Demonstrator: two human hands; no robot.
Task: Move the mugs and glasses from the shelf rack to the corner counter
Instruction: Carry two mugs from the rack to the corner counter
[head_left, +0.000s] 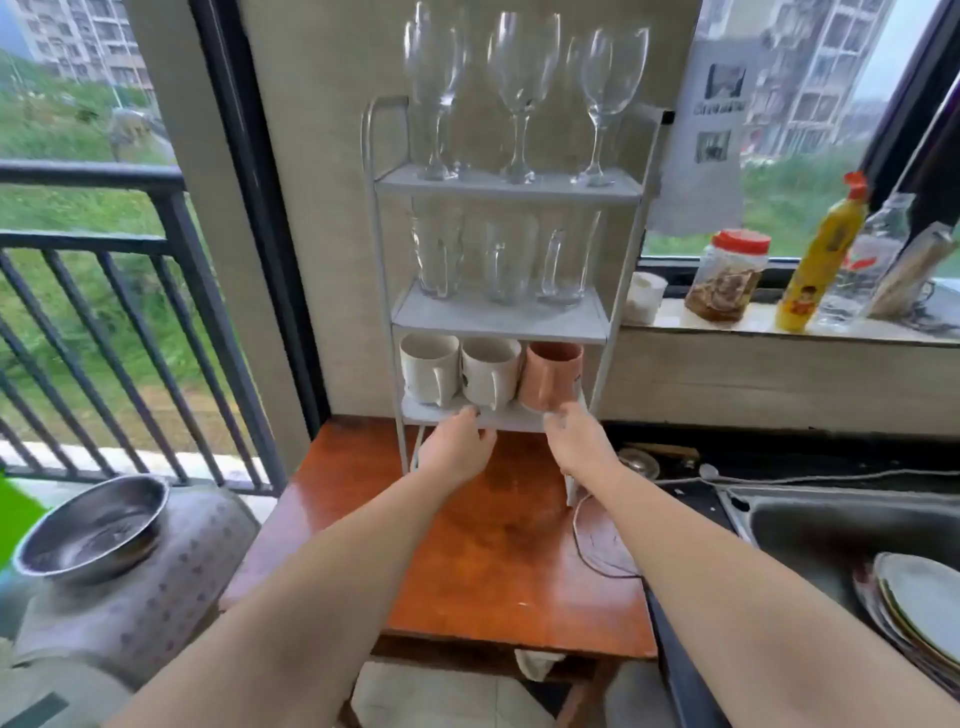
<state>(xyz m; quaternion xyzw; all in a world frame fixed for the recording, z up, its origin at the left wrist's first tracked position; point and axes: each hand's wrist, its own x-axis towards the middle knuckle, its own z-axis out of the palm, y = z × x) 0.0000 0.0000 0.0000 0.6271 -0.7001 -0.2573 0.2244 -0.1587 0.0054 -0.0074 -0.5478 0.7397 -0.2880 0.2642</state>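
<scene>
Mugs (488, 371) tight under middle shelf (498, 319)

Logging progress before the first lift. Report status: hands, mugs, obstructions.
Left hand and right hand open at bottom shelf, no grip yet. Three mugs, white mug, second white, pink mug, unmoved. Nothing in the way.

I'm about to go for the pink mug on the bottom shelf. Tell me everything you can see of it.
The pink mug is terracotta-pink, looks ceramic, and stands upright at the right end of the rack's lowest shelf. Its handle faces forward, toward the camera. Its left side sits tight against the middle white mug; whether they touch is unclear. The right hand reaches just below its base, fingertips at or near the bottom edge, not gripping. Its contents cannot be seen.
</scene>
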